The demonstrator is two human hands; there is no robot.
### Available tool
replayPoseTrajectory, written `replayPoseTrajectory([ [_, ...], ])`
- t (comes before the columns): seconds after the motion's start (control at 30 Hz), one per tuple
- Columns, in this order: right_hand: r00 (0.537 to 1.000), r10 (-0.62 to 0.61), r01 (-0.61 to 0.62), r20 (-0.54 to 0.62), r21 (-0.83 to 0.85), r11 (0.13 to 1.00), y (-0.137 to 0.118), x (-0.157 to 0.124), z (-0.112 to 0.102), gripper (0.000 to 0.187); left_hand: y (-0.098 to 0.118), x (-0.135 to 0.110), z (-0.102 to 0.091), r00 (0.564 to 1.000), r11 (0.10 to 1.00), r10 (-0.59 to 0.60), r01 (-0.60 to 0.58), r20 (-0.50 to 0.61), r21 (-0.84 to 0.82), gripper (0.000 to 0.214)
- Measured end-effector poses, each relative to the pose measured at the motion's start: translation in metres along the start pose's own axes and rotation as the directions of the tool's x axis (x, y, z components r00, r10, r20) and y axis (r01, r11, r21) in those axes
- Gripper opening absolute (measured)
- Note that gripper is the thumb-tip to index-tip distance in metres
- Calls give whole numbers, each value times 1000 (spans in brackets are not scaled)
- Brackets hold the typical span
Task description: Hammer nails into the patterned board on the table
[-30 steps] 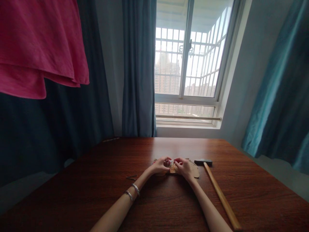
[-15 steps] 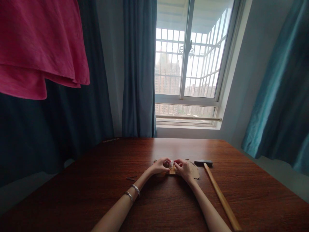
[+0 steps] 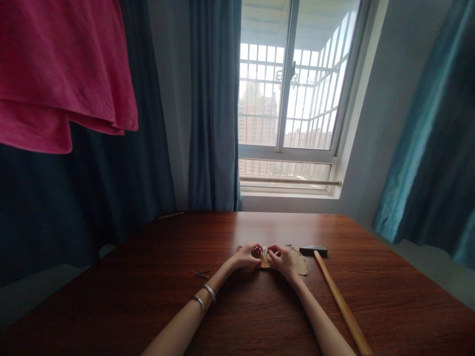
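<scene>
Left hand (image 3: 247, 257) and right hand (image 3: 282, 259) pinch a small piece (image 3: 257, 251) over the tan sheet (image 3: 300, 263); we advise bracing wrists on desk (image 3: 148, 296).

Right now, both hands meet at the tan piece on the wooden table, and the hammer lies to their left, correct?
Not quite. The head view shows the hammer lying to the right of the hands, with its dark head near the tan piece. The rest holds: the left hand and the right hand meet at the tan piece on the wooden table.
</scene>
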State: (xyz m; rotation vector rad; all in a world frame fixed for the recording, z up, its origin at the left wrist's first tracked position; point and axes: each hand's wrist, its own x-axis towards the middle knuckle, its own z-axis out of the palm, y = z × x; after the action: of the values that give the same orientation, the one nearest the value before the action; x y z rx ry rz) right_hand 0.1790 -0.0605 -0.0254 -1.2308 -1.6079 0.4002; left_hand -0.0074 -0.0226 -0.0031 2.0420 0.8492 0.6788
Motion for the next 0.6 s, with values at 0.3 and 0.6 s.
replayPoseTrajectory([
  [0.3, 1000, -15, 15, 12, -15, 1000, -3, 0, -1, 17, -2, 2, 0, 1000, 999, -7, 6, 18, 41, 40],
  [0.6, 999, -25, 26, 23, -31, 999, -5, -1, -3, 17, -4, 2, 0, 1000, 1000, -11, 11, 6, 25, 40],
])
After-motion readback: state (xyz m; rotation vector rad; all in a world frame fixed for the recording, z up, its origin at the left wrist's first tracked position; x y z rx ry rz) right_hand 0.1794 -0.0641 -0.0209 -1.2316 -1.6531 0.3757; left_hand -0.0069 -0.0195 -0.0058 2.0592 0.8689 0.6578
